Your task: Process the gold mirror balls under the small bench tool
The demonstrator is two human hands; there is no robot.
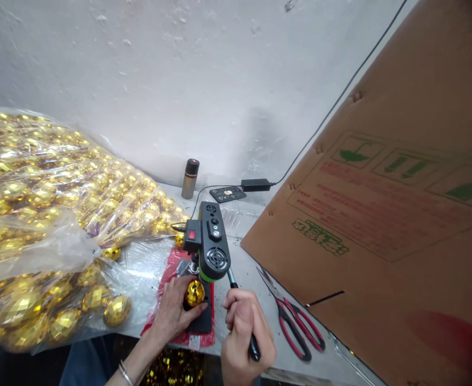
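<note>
A small gold mirrored ball point(194, 293) sits on the black base of a small machine point(215, 241), under its head. Thumb and fingers of my left hand point(175, 308) are wrapped round the ball from the left. To the right of the machine, my right hand point(247, 332) is closed around a lever with a black handle point(254, 348). Beneath the machine base lies a red plastic sheet point(207, 338). The machine carries a side box with a red switch.
Clear bags of gold balls point(59, 177) fill the left. Red-handled scissors point(300, 327) lie right of my right hand, beside a large cardboard box point(364, 225). A bottle point(190, 179), a phone-like object point(228, 193) and a black adapter point(256, 185) are near the wall.
</note>
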